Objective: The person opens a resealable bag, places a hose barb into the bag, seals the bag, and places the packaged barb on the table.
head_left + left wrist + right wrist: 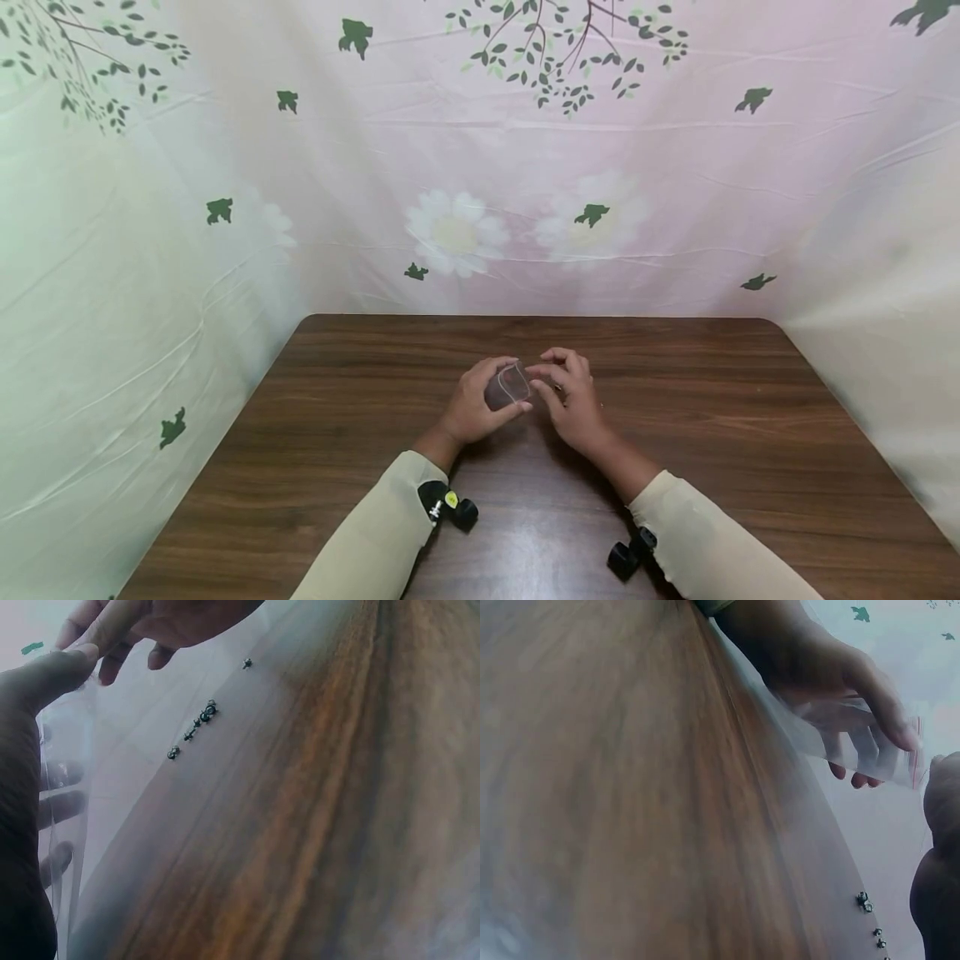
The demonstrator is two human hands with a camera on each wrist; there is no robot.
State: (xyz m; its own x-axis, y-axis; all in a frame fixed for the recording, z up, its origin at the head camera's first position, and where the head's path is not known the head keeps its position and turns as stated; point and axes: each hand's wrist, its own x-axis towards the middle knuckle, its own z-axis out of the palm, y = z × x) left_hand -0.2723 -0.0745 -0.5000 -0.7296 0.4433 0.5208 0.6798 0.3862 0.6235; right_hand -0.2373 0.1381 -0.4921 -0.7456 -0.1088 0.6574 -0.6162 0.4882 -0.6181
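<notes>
A small clear zip bag (510, 385) is in my left hand (476, 404), gripped between the thumb and the fingers that spread behind it. Its mouth faces right, with a red line along the zip strip (917, 757) in the right wrist view. My right hand (573, 404) is at that mouth, thumb and index fingertips right at the bag's edge and slightly apart, the other fingers loosely bent. Several small dark metal pieces that look like screws (206, 714) lie in a loose row on the table in the left wrist view. The bag looks empty.
Both forearms, in pale sleeves with black wrist cameras (465, 515), rest over a brown wood-grain table (360, 517). A printed cloth (480, 150) with leaves, birds and flowers hangs behind the table's far edge and along both sides.
</notes>
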